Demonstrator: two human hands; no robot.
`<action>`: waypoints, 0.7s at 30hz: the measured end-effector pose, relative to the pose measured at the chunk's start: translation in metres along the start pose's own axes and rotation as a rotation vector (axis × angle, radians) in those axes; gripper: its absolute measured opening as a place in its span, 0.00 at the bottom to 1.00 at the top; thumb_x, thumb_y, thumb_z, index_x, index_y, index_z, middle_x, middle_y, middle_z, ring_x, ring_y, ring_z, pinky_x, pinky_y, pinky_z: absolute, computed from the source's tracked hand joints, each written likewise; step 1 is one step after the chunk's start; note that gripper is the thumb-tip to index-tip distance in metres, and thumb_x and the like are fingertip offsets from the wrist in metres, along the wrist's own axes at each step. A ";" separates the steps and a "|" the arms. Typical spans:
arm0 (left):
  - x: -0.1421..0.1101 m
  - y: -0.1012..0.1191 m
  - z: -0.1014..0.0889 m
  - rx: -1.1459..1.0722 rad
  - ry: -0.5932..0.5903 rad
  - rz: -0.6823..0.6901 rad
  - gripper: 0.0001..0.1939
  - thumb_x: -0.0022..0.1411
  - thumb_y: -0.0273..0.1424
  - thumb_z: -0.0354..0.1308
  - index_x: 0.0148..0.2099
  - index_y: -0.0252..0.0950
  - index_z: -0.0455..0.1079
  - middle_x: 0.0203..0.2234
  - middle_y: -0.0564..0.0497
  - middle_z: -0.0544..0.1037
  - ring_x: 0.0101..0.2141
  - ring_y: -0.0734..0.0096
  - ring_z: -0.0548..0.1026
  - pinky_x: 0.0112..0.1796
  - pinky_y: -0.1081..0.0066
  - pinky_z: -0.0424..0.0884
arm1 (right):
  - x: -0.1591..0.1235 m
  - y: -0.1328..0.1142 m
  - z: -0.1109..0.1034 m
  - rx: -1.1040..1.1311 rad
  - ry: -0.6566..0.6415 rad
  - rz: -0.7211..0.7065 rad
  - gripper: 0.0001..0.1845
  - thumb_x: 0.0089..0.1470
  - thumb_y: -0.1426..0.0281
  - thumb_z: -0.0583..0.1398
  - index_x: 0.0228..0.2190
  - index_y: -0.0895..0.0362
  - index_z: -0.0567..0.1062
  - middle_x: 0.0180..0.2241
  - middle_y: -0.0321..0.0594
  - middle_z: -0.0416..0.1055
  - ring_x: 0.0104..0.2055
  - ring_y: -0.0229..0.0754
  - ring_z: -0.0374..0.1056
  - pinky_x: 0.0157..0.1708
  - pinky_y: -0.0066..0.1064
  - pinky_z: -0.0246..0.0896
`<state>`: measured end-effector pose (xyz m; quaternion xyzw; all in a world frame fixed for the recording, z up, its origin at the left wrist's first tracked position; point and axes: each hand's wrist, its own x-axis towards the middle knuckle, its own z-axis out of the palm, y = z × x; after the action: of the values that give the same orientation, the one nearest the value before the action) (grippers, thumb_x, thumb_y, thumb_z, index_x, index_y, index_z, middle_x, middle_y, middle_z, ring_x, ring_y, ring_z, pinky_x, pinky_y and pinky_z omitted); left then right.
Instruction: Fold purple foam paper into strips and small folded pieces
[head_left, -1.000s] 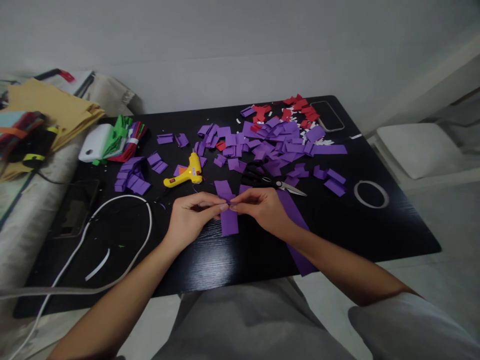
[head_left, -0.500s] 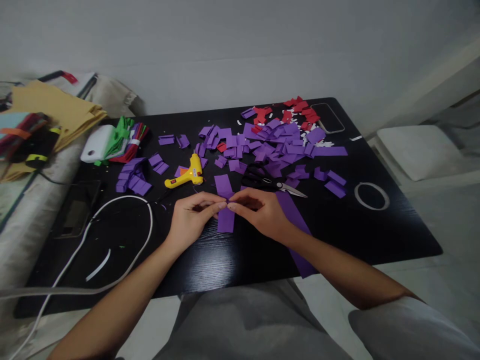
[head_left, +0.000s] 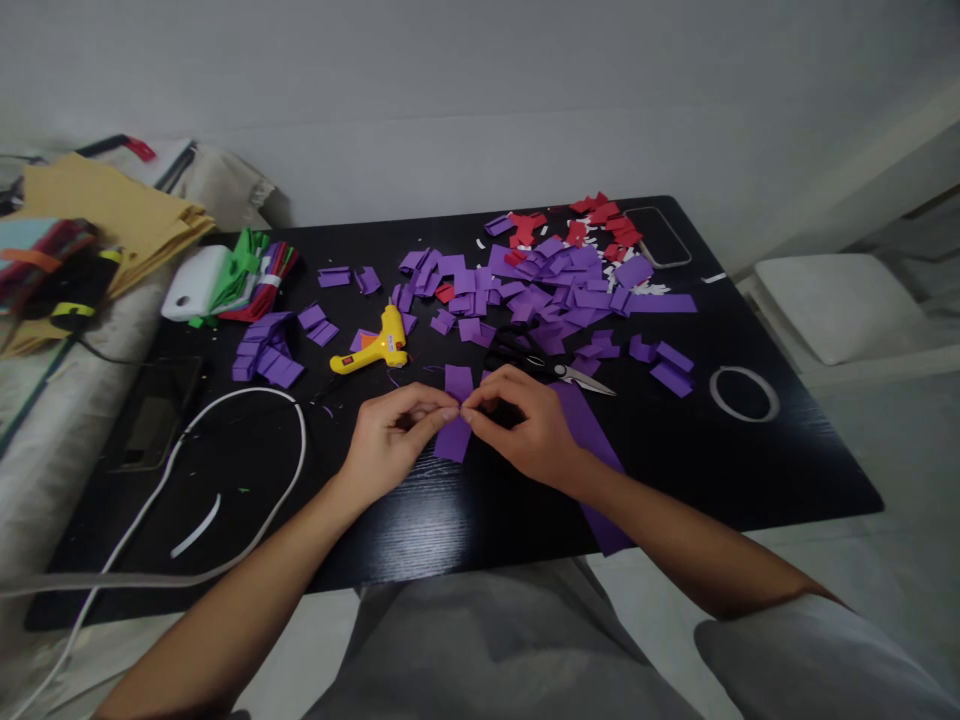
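Between my two hands is a purple paper strip [head_left: 453,443], pinched at its middle. My left hand [head_left: 394,435] grips it from the left with thumb and fingertips. From the right, my right hand [head_left: 525,425] pinches the same spot, the fingertips of both hands nearly meeting. The strip's ends stick out above and below the fingers; its middle is hidden by them. Black-handled scissors [head_left: 577,378] lie just beyond my right hand, blades pointing right. A longer purple paper strip [head_left: 592,440] passes under my right wrist. Up and left of the hands rests a yellow glue gun [head_left: 382,345].
Folded purple paper pieces [head_left: 555,275] are heaped at the back, with red scraps [head_left: 600,215] behind them. A white cable [head_left: 301,450] loops at left near a dark phone [head_left: 150,420]. A pale ring [head_left: 744,415] lies at right. Bundled coloured strips [head_left: 244,275] sit back left.
Both hands stay pinched on the purple strip. Its upper end has shifted slightly right and looks shorter, as if bent or tilted. The other things lie as before.
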<state>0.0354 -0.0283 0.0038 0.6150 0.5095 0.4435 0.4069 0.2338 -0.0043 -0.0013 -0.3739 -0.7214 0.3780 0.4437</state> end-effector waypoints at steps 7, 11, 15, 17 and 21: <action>0.008 0.001 -0.016 0.013 0.197 -0.039 0.08 0.59 0.36 0.70 0.35 0.37 0.80 0.27 0.53 0.81 0.26 0.73 0.74 0.29 0.73 0.71 | 0.008 0.007 -0.009 -0.005 0.067 0.085 0.03 0.57 0.72 0.64 0.30 0.54 0.77 0.32 0.37 0.74 0.34 0.40 0.69 0.36 0.34 0.66; 0.008 0.002 -0.014 -0.061 0.132 -0.100 0.09 0.59 0.38 0.70 0.36 0.38 0.80 0.25 0.54 0.80 0.24 0.74 0.73 0.27 0.72 0.71 | 0.004 0.007 -0.003 0.099 0.055 0.149 0.04 0.58 0.66 0.66 0.35 0.53 0.78 0.34 0.38 0.75 0.36 0.40 0.71 0.39 0.34 0.69; 0.005 0.004 -0.005 -0.103 0.088 -0.121 0.09 0.58 0.37 0.71 0.35 0.37 0.81 0.23 0.54 0.79 0.22 0.74 0.74 0.26 0.73 0.70 | 0.000 0.003 0.004 0.148 0.025 0.120 0.06 0.58 0.65 0.67 0.39 0.52 0.79 0.35 0.38 0.75 0.36 0.40 0.72 0.38 0.33 0.70; 0.003 0.005 -0.001 -0.119 0.065 -0.123 0.08 0.58 0.36 0.71 0.35 0.37 0.81 0.22 0.54 0.79 0.23 0.74 0.74 0.26 0.74 0.70 | -0.001 0.002 0.004 0.119 0.018 0.079 0.03 0.60 0.67 0.66 0.36 0.53 0.79 0.34 0.38 0.74 0.34 0.40 0.71 0.36 0.33 0.69; 0.002 0.004 0.000 -0.144 0.034 -0.126 0.07 0.57 0.36 0.71 0.35 0.38 0.82 0.23 0.54 0.80 0.24 0.74 0.74 0.27 0.74 0.70 | 0.001 0.002 -0.001 0.052 -0.022 0.022 0.03 0.60 0.69 0.64 0.33 0.53 0.78 0.33 0.37 0.74 0.34 0.40 0.70 0.36 0.34 0.67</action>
<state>0.0363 -0.0270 0.0080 0.5432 0.5210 0.4626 0.4684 0.2348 -0.0020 -0.0026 -0.3657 -0.7122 0.4056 0.4411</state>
